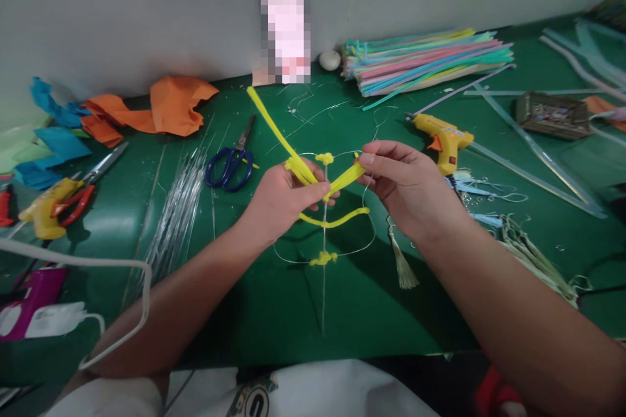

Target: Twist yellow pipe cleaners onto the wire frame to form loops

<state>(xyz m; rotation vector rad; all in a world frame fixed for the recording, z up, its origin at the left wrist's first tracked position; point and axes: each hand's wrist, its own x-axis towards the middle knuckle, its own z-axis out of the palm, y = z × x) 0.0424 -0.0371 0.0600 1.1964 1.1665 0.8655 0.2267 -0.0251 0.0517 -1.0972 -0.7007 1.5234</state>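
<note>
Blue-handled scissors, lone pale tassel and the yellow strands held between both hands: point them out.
Blue-handled scissors (238, 150): head view, near the pivot.
Pale tassel (403, 268): head view, fringe.
Yellow strands (346, 178): head view, middle stretch.

Forearms (200, 290) angled inward, hands (415, 189) close, fingers (388, 167) pinched

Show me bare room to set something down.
Two patches of green tabletop look bare: one between the left forearm and the silvery wire stem, one between that stem and the right forearm, below the pale fringed tassel. Crowded right around the yellow plastic glue gun, left around the red-handled metal scissors.
</note>
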